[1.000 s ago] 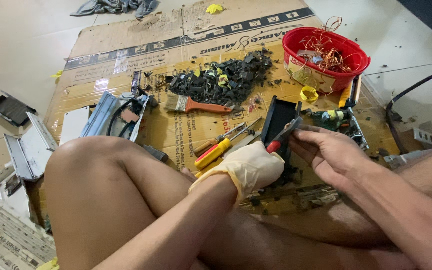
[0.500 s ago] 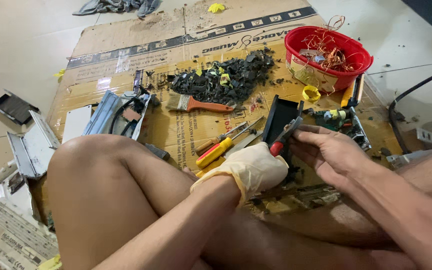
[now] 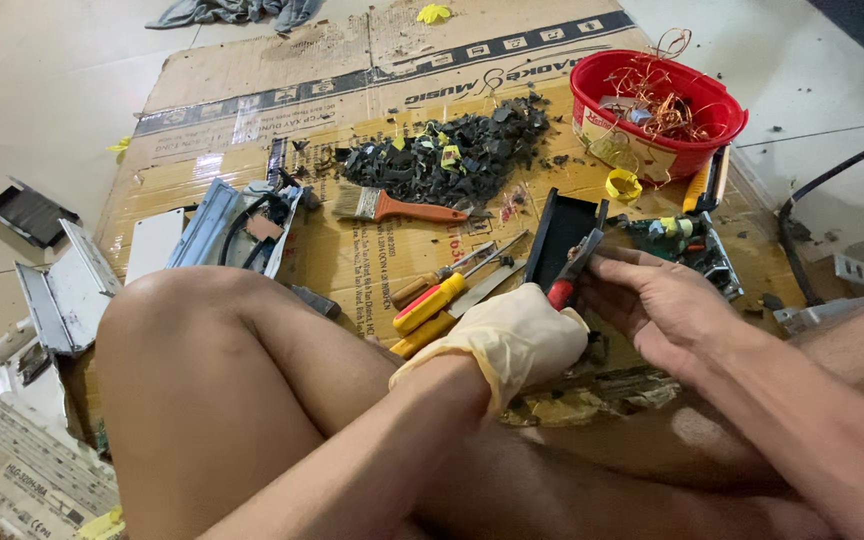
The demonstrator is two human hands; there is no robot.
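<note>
- While the person sits on the floor with a bare knee (image 3: 202, 380) raised closest to the camera, both forearms reach forward over flattened cardboard (image 3: 352, 110).
- Left hand (image 3: 512, 335), in a pale yellow glove, is curled shut around the red handles of a pair of pliers (image 3: 574, 268).
- Right hand (image 3: 657, 305), bare, lies just beside it with its fingers bent against the pliers and a black plastic casing (image 3: 557, 232); whether it grips either one I cannot tell.
- Just left of the hands lie 2 yellow-handled screwdrivers (image 3: 432, 305) with other metal tools, tips pointing up and right.
- Right of the casing sits a green circuit board (image 3: 687, 245).
- Further left, a grey metal housing (image 3: 227, 225) with wires rests on the cardboard edge, and more grey parts (image 3: 67, 285) lie on the tile floor.
- Beyond the tools lies a paintbrush (image 3: 392, 207) with an orange handle.
- Behind it is a heap of black plastic fragments (image 3: 452, 155).
- At far right stands a red bowl (image 3: 592, 95) of tangled copper wire, with a small yellow roll (image 3: 623, 185) just before it.
</note>
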